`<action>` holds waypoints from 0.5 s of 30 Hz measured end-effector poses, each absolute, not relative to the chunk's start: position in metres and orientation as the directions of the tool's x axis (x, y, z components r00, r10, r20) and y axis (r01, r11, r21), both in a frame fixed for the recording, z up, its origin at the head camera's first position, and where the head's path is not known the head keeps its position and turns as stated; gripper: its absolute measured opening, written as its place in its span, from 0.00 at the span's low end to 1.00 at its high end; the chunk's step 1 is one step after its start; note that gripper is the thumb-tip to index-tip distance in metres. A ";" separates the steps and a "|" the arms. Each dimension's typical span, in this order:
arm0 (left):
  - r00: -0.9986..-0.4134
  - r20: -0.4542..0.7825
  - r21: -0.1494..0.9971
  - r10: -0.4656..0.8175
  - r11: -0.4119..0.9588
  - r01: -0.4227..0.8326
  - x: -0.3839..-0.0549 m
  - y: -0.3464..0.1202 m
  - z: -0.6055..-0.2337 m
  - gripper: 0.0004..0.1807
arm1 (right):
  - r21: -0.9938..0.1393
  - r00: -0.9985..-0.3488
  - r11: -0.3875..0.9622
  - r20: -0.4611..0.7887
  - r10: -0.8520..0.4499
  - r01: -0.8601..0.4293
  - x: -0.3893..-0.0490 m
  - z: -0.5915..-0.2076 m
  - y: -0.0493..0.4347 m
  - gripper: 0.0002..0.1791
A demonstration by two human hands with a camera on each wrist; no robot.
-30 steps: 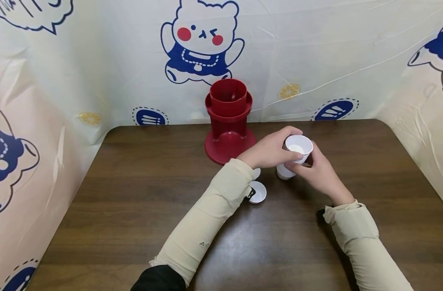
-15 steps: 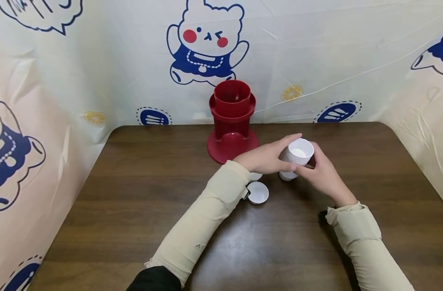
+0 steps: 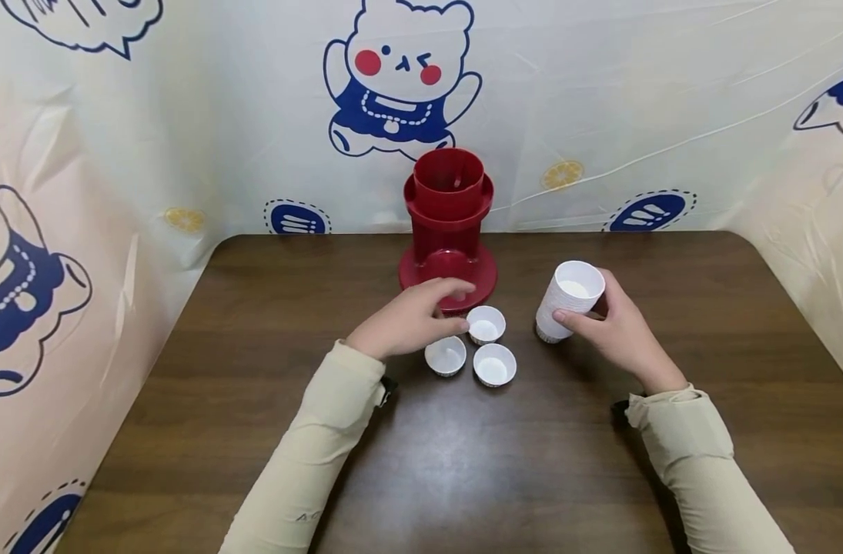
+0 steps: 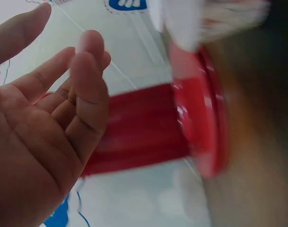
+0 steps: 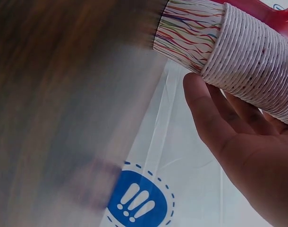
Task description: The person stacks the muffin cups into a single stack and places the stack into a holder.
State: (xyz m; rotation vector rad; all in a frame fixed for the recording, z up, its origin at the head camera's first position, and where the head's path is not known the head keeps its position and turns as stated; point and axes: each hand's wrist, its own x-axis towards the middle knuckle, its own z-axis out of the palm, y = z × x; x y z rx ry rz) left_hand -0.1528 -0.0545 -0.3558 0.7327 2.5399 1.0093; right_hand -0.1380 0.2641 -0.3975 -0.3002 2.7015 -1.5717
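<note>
My right hand [image 3: 622, 338] grips a tall stack of nested white paper cups [image 3: 567, 296], mouths up, at the middle right of the table. In the right wrist view, the lowest cup of the stack [image 5: 189, 35] shows coloured wavy lines, and the fingers lie along the ribbed rims. My left hand [image 3: 410, 319], fingers loosely bent with nothing in them, hovers beside three separate small white cups: a back cup [image 3: 486, 325], a left cup [image 3: 446, 356] and a front cup [image 3: 495, 365]. The left wrist view shows its bare palm [image 4: 35, 142].
A red stand [image 3: 449, 208] with a round base and an open tube on top stands at the back of the brown wooden table [image 3: 421, 462], just behind the loose cups. A printed curtain [image 3: 255, 115] closes in the table's back and sides.
My left hand has let go of the cup stack and moved left, over beside the loose cups. All three loose cups now show. My right hand stays on the stack.
</note>
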 end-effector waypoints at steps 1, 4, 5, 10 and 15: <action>-0.828 -0.102 0.704 0.552 0.628 0.332 -0.150 -0.060 -0.358 0.32 | -0.860 -0.981 0.482 0.096 -0.166 -0.166 -0.138 -0.398 0.264 0.38; -0.846 -0.120 0.697 0.519 0.651 0.300 -0.144 -0.072 -0.366 0.35 | -0.857 -0.981 0.485 0.104 -0.165 -0.172 -0.138 -0.398 0.265 0.38; -0.850 -0.126 0.694 0.512 0.658 0.293 -0.142 -0.075 -0.369 0.36 | -0.856 -0.981 0.487 0.106 -0.164 -0.174 -0.138 -0.398 0.266 0.37; -0.844 -0.176 0.667 0.507 0.692 0.277 -0.136 -0.080 -0.385 0.39 | -0.853 -0.981 0.492 0.107 -0.163 -0.175 -0.136 -0.399 0.267 0.37; -0.832 -0.225 0.607 0.506 0.741 0.286 -0.131 -0.078 -0.398 0.43 | -0.849 -0.980 0.496 0.113 -0.166 -0.182 -0.138 -0.401 0.266 0.37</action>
